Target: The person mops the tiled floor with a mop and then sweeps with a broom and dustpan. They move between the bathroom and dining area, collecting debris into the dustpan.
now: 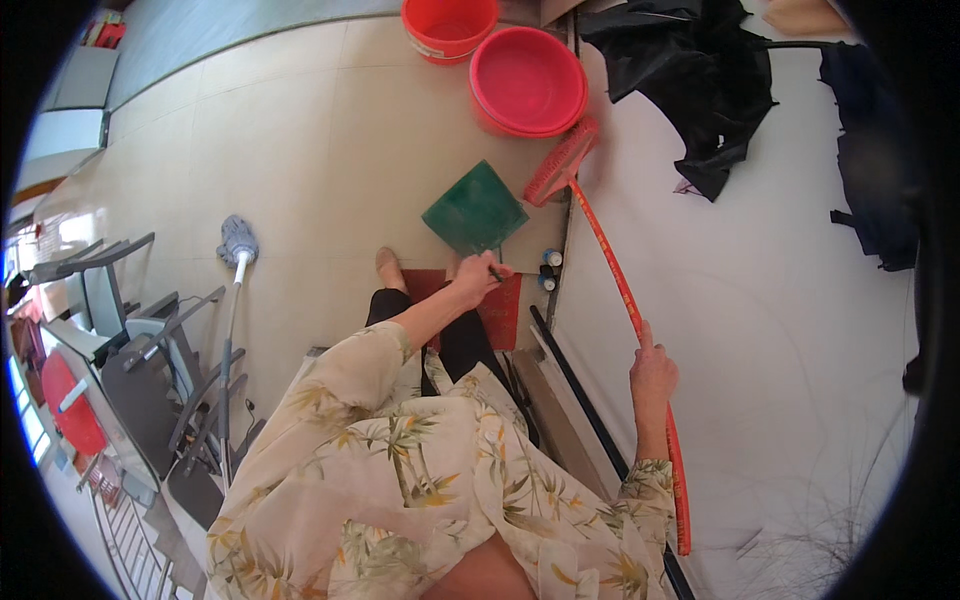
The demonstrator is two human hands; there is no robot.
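Observation:
My left hand [475,279] is closed around the dark handle of a green dustpan [480,206], whose flat pan is held out in front of my feet. With my right hand [654,373] I grip the red printed stick of a broom [611,259], the forefinger laid along it. The broom's pink-red head [559,165] is at the foot of the white wall, just below a pink plastic basin [529,82] in the view. Whether the bristles touch the floor I cannot tell.
A red bucket [450,30] is beside the basin. Two small bottles [550,270] and a black pole [577,390] lie along the wall. Black cloth or umbrellas [697,82] hang at right. A grey mop [240,240] and stacked chairs [135,397] are at left. A red mat [502,311] lies underfoot.

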